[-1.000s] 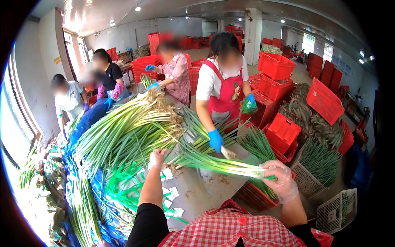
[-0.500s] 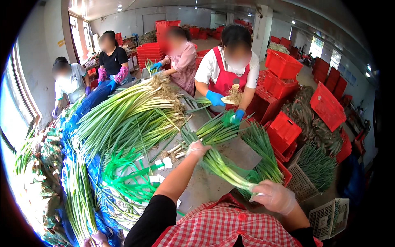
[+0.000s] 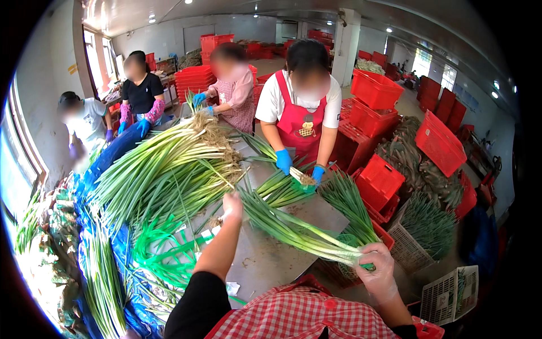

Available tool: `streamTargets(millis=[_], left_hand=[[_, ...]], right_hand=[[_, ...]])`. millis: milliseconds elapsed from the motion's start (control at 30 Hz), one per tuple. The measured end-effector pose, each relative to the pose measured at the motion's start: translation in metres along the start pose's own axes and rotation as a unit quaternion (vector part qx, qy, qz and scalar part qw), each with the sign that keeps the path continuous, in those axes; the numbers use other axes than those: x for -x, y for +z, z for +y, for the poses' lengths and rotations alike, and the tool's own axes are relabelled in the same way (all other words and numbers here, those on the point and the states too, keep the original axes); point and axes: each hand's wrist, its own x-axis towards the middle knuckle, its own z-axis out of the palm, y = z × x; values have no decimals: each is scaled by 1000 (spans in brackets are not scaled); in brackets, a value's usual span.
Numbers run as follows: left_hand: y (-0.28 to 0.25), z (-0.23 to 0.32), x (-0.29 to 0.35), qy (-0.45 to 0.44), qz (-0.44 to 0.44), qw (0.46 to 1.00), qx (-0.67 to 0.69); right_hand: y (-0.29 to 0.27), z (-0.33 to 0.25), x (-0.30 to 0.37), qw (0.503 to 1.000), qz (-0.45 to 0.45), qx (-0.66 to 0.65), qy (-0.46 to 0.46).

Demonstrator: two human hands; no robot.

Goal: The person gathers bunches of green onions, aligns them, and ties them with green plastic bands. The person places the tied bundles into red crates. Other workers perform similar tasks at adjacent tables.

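Note:
My right hand (image 3: 377,270), in a clear thin glove, is closed around the pale ends of a bunch of green onions (image 3: 299,227). The bunch stretches leftward across the metal table, its leaves fanned out. Beyond the leaf tips, my left hand (image 3: 231,207) is closed beside the root ends of a big heap of green onions (image 3: 164,161); what it holds, if anything, is hidden. Another tied bunch (image 3: 278,189) lies under the leaves. Left of my forearm is a tangle of green plastic strips (image 3: 169,246).
Across the table, a co-worker in blue gloves (image 3: 284,161) holds onions; several others work at the far left. Red crates (image 3: 377,90) stack at the right, near a beige crate of onions (image 3: 412,240) and a white crate (image 3: 449,295). Blue sheeting (image 3: 118,240) covers the left edge.
My left hand has let go of the onion bunch and moved left and away. The bunch's leaves now spread farther left. Opposite, the co-worker has lowered their onions toward the table.

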Motion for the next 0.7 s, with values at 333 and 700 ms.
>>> streamTargets(millis=[333,700], left_hand=[[-1,49,207,-302,-321,517,734],[-17,189,134,-43,-408,542,733]], right_hand=[[-15,-13,-2,980,-140,-66,-128],[-50,97,149,971,-103,-104,186]])
